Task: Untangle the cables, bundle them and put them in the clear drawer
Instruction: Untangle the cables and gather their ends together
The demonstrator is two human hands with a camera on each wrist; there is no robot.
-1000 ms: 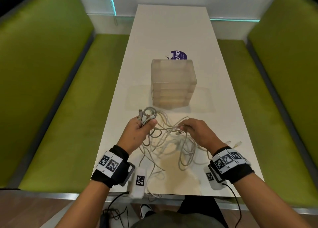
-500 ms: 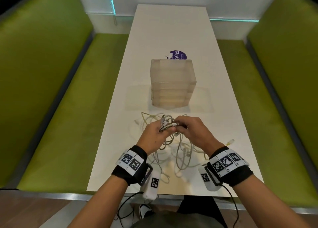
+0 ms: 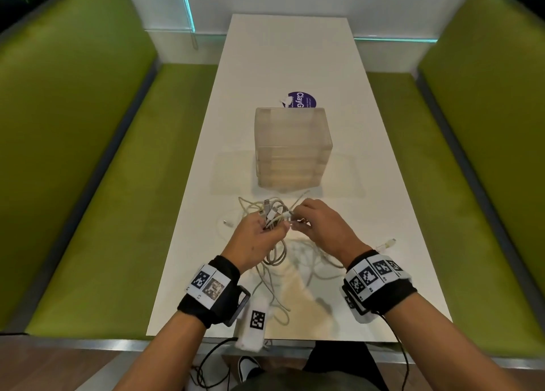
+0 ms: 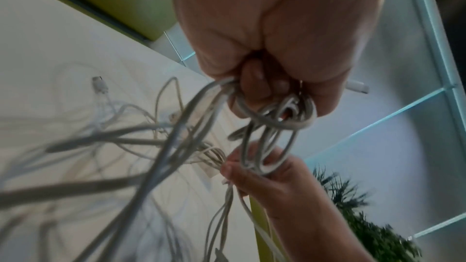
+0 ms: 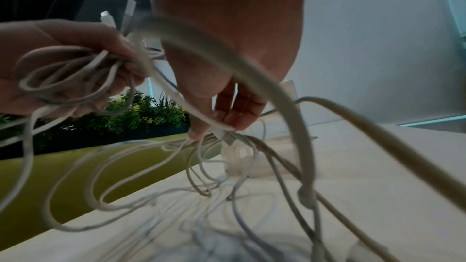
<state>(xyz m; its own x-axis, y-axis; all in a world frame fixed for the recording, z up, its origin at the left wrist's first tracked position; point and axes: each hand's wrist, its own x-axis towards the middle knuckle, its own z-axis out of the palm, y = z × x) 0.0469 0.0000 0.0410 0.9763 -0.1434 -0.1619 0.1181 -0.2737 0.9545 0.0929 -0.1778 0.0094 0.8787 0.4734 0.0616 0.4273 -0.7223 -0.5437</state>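
Observation:
A tangle of white and grey cables (image 3: pixel 278 243) lies on the white table (image 3: pixel 289 51) in front of me, partly lifted. My left hand (image 3: pixel 259 231) grips a bunch of cable loops (image 4: pixel 274 119) with plug ends sticking up. My right hand (image 3: pixel 312 222) meets it from the right and pinches a cable (image 5: pixel 221 129) near its plug between thumb and fingertips. The clear drawer unit (image 3: pixel 292 149) stands just beyond the hands, its drawers closed. Loose strands trail toward the near table edge.
A purple round sticker (image 3: pixel 302 103) lies behind the drawer unit. A cable plug (image 3: pixel 389 242) rests on the table to the right, another (image 3: pixel 227 222) to the left. Green bench seats (image 3: pixel 97 213) flank the table on both sides.
The hands came together: the left moved right with its bunch of loops, the right moved up to it and took hold of a cable by the bunch. The tangle drew inward.

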